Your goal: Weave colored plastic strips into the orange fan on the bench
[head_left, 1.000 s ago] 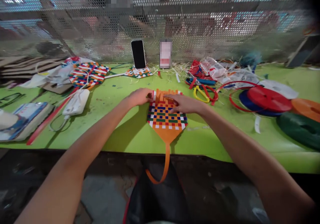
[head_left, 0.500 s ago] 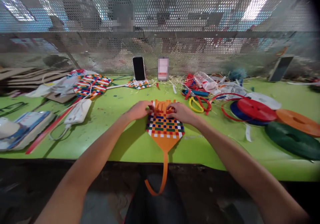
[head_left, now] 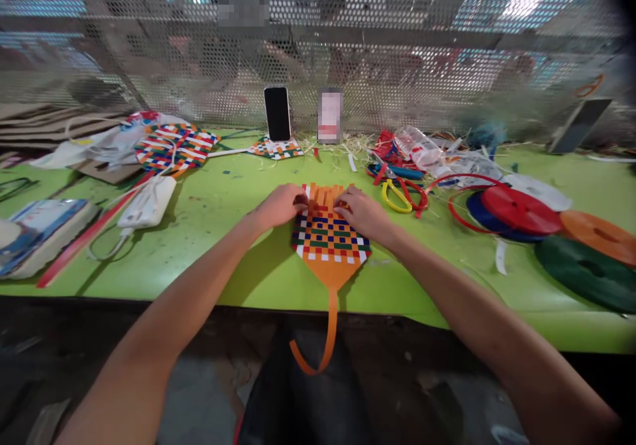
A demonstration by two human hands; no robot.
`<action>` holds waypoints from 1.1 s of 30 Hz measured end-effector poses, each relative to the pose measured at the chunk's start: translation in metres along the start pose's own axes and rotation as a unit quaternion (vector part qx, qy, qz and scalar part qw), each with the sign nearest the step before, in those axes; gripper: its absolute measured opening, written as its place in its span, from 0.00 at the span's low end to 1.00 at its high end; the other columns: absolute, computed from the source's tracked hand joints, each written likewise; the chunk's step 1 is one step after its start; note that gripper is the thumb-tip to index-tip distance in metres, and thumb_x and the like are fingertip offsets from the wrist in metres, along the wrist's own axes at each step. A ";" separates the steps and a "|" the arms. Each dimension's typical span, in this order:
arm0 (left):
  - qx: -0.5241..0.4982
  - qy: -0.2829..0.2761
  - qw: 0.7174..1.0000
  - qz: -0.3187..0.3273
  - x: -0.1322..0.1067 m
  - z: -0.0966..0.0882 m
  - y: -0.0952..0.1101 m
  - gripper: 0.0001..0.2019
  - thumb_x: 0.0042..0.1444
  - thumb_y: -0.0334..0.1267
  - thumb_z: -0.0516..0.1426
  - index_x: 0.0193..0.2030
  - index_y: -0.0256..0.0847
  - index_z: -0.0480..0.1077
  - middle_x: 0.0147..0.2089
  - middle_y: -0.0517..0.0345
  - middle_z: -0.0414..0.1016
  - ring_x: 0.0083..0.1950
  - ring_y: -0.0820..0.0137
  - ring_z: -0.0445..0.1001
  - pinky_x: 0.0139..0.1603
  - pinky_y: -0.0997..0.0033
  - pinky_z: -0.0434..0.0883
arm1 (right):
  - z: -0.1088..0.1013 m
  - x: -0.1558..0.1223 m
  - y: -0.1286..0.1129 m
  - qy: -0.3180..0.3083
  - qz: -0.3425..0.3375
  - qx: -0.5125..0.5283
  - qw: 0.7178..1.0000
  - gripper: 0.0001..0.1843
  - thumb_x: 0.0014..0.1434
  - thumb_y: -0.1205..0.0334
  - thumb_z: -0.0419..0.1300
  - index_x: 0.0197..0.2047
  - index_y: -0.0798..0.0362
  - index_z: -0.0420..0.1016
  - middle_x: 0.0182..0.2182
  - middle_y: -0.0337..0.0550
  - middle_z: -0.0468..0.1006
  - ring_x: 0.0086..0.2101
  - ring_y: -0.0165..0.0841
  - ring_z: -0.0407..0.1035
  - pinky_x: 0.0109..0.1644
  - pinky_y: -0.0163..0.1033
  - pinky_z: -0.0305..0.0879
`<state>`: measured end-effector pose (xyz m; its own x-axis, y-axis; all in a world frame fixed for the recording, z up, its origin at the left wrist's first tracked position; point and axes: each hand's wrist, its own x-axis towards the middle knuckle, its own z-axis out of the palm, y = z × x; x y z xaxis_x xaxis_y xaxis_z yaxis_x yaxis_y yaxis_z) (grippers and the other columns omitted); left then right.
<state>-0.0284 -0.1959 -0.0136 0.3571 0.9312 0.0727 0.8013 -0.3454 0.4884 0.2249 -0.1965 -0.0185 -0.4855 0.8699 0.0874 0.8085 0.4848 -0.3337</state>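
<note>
A woven fan point(head_left: 330, 243) of orange, white, red, blue and green strips lies on the green table point(head_left: 238, 259) in front of me. Its orange loop handle hangs over the near edge. My left hand point(head_left: 281, 205) rests at the fan's upper left corner, fingers curled onto the loose orange strip ends. My right hand point(head_left: 361, 210) sits at the upper right, fingers bent and pinching the strips at the top edge. Both hands touch the weave.
Scissors point(head_left: 400, 193) with yellow and red handles lie right of the fan. Rolls of red point(head_left: 519, 208), orange point(head_left: 599, 234) and dark green point(head_left: 583, 269) strip sit at the right. A finished fan point(head_left: 171, 146), a white power bank point(head_left: 148, 203), a phone point(head_left: 277, 114) and a perforated metal screen are behind.
My right hand has drawn back from the fan's middle to its top edge. Both hands now work closer together on the orange strip ends. The view shifted slightly.
</note>
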 end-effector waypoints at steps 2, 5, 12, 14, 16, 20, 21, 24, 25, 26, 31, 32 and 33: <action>0.006 0.007 1.000 -0.010 0.000 0.001 0.001 0.03 0.63 0.32 0.65 0.41 0.40 0.83 0.43 0.50 0.86 0.43 0.62 0.81 0.46 0.65 0.73 | 0.003 0.001 0.001 0.009 -0.003 0.014 1.000 0.13 0.75 0.59 0.56 0.51 0.51 0.82 0.54 0.52 0.78 0.49 0.43 0.75 0.54 0.46 0.70; 0.022 0.021 0.999 -0.025 -0.002 0.002 0.000 0.03 0.64 0.36 0.67 0.41 0.40 0.83 0.42 0.50 0.86 0.42 0.62 0.81 0.45 0.65 0.72 | 0.006 0.004 0.004 0.020 -0.010 0.028 0.999 0.12 0.74 0.60 0.58 0.49 0.53 0.83 0.51 0.53 0.80 0.48 0.42 0.75 0.55 0.45 0.70; 0.154 0.003 0.986 -0.069 -0.018 -0.003 0.030 0.14 0.72 0.44 0.60 0.41 0.41 0.85 0.38 0.47 0.85 0.40 0.59 0.81 0.43 0.63 0.73 | 0.003 0.004 0.012 0.003 -0.014 0.036 0.999 0.17 0.67 0.73 0.59 0.46 0.51 0.89 0.50 0.49 0.84 0.48 0.41 0.77 0.55 0.41 0.70; 0.197 -0.008 0.977 -0.079 -0.023 0.000 0.042 0.18 0.73 0.48 0.58 0.41 0.38 0.84 0.40 0.43 0.84 0.42 0.56 0.81 0.44 0.61 0.74 | -0.001 0.002 0.013 -0.009 -0.023 0.041 0.999 0.22 0.63 0.78 0.58 0.48 0.50 0.89 0.51 0.48 0.85 0.49 0.41 0.77 0.56 0.40 0.70; 0.227 -0.016 0.972 -0.061 -0.026 0.003 0.049 0.20 0.72 0.52 0.59 0.42 0.36 0.83 0.44 0.40 0.83 0.47 0.53 0.81 0.48 0.60 0.74 | -0.005 0.001 0.014 -0.001 -0.028 0.056 0.998 0.23 0.63 0.79 0.57 0.51 0.51 0.89 0.52 0.49 0.84 0.50 0.41 0.78 0.58 0.40 0.69; 0.224 -0.014 0.974 -0.028 -0.027 0.006 0.046 0.27 0.67 0.62 0.61 0.50 0.36 0.80 0.52 0.38 0.80 0.57 0.49 0.78 0.57 0.56 0.72 | -0.013 0.000 0.020 0.033 -0.014 0.073 0.997 0.19 0.64 0.71 0.65 0.58 0.54 0.83 0.55 0.53 0.83 0.52 0.44 0.77 0.59 0.44 0.69; 0.216 -0.012 0.976 -0.032 -0.026 0.006 0.044 0.29 0.66 0.63 0.62 0.53 0.36 0.78 0.54 0.38 0.80 0.58 0.49 0.77 0.59 0.56 0.72 | -0.015 -0.001 0.024 0.032 -0.009 0.071 0.997 0.21 0.62 0.68 0.69 0.58 0.54 0.81 0.54 0.53 0.83 0.51 0.44 0.77 0.58 0.44 0.69; 0.197 -0.010 0.979 -0.043 -0.025 0.006 0.037 0.33 0.63 0.66 0.63 0.57 0.35 0.76 0.58 0.37 0.77 0.62 0.47 0.74 0.60 0.55 0.71 | -0.021 -0.001 0.037 0.011 0.012 0.052 0.999 0.29 0.52 0.59 0.78 0.56 0.53 0.79 0.51 0.50 0.83 0.47 0.44 0.76 0.52 0.43 0.70; 0.192 -0.010 0.980 -0.044 -0.025 0.007 0.036 0.34 0.63 0.66 0.63 0.58 0.35 0.75 0.58 0.36 0.77 0.62 0.47 0.74 0.61 0.54 0.71 | -0.022 -0.001 0.041 -0.003 0.019 0.043 0.999 0.29 0.50 0.57 0.79 0.54 0.53 0.79 0.50 0.50 0.83 0.47 0.44 0.76 0.50 0.43 0.70; 0.187 -0.009 0.981 -0.044 -0.024 0.007 0.035 0.34 0.63 0.66 0.63 0.58 0.35 0.75 0.59 0.36 0.77 0.62 0.47 0.73 0.61 0.54 0.71 | -0.023 -0.001 0.045 -0.019 0.023 0.035 0.999 0.28 0.49 0.55 0.80 0.52 0.53 0.79 0.48 0.49 0.83 0.46 0.44 0.76 0.48 0.42 0.69; 0.192 -0.004 0.980 -0.042 -0.023 0.009 0.033 0.33 0.63 0.67 0.62 0.57 0.37 0.74 0.59 0.38 0.77 0.61 0.48 0.73 0.60 0.54 0.71 | -0.024 0.003 0.051 -0.077 0.024 0.022 0.996 0.18 0.52 0.56 0.78 0.41 0.52 0.78 0.44 0.46 0.83 0.43 0.41 0.76 0.47 0.41 0.67; 0.195 -0.004 0.980 -0.043 -0.023 0.010 0.033 0.33 0.64 0.67 0.62 0.57 0.36 0.74 0.58 0.38 0.77 0.61 0.48 0.74 0.60 0.54 0.71 | -0.023 0.003 0.051 -0.079 0.025 0.023 0.996 0.18 0.52 0.56 0.77 0.40 0.51 0.77 0.43 0.45 0.83 0.42 0.41 0.76 0.46 0.41 0.67; 0.195 -0.005 0.980 -0.043 -0.022 0.010 0.034 0.33 0.64 0.67 0.62 0.56 0.36 0.74 0.58 0.38 0.77 0.61 0.48 0.74 0.60 0.53 0.71 | -0.023 0.003 0.050 -0.079 0.026 0.027 0.996 0.18 0.52 0.57 0.77 0.40 0.51 0.76 0.43 0.44 0.83 0.42 0.41 0.76 0.46 0.41 0.66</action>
<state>-0.0048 -0.2294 -0.0075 0.2823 0.9586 0.0365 0.9507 -0.2847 0.1232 0.2713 -0.1677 -0.0131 -0.4938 0.8660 -0.0789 0.8169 0.4309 -0.3833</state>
